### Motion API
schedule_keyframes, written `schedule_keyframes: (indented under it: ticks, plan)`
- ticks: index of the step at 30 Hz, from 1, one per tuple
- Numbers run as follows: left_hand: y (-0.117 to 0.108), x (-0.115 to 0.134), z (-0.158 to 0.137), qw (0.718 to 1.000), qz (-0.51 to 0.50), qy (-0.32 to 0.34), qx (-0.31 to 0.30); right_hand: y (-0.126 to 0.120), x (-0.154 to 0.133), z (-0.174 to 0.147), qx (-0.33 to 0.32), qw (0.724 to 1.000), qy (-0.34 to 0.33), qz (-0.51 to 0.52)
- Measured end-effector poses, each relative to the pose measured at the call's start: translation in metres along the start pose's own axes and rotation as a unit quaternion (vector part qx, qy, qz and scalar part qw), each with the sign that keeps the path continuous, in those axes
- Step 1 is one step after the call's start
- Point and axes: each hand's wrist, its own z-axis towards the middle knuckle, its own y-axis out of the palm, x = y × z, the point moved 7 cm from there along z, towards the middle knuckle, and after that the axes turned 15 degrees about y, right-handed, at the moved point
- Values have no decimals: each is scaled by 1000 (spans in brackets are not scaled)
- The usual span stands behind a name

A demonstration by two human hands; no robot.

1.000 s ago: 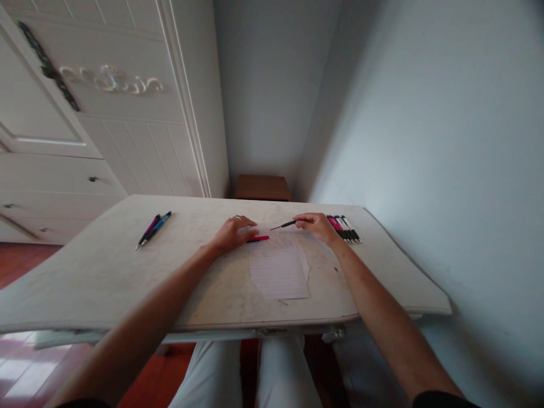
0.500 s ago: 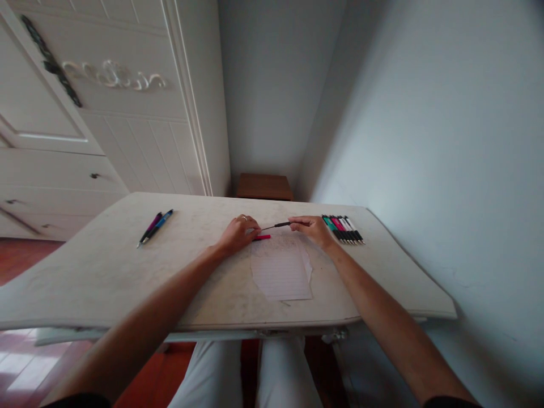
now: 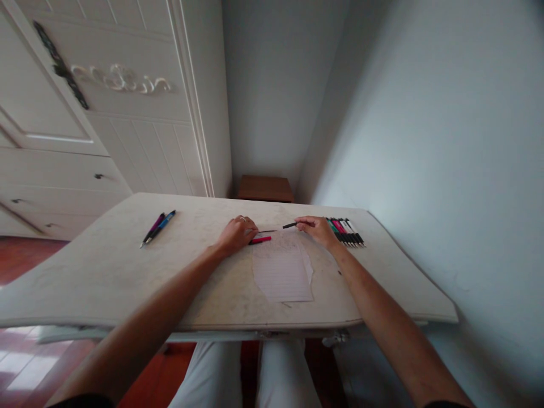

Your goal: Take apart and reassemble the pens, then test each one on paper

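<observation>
My left hand [image 3: 238, 233], with a ring on a finger, is closed on a thin dark pen refill [image 3: 267, 231] that points to the right. Just below those fingers, a pink pen barrel [image 3: 260, 240] lies at the top of the lined paper [image 3: 282, 277]; whether the hand touches it I cannot tell. My right hand [image 3: 315, 229] pinches a black pen grip section [image 3: 289, 225], its free end facing left. A gap separates the refill's tip from this black piece. Beside my right hand, a row of pens [image 3: 349, 233] in green, pink and white lies partly hidden.
A purple pen [image 3: 152, 229] and a blue pen [image 3: 161, 226] lie on the left of the white table [image 3: 106, 272]. A small dark bit [image 3: 339, 273] is near my right forearm. The wall borders the right side, and a white cabinet [image 3: 170, 153] stands behind at left.
The black grip section has come away from the refill, with my right hand shifting slightly right. My left hand stays in about the same place. The small dark bit now shows by my right forearm.
</observation>
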Motion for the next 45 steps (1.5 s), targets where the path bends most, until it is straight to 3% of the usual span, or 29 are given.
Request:
schedule_keyframes:
  ticks: [7,14,18,32,38,45]
  plan:
    - [-9,9,1,998,-9,13,55,6,-9,-6,-1,1000,3,30]
    - [-17,42,5,989,-38,99,104,25,-32,-21,-41,994,3,104]
    - [-18,49,6,987,-37,101,120,35,-38,-27,-59,992,7,115]
    - [-23,64,9,987,-25,117,110,47,-52,-42,-66,995,20,76]
    - [-21,63,9,990,-46,99,90,46,-56,-45,-61,997,-32,37]
    - [-17,57,7,993,-72,50,77,48,-53,-41,-70,993,-74,61]
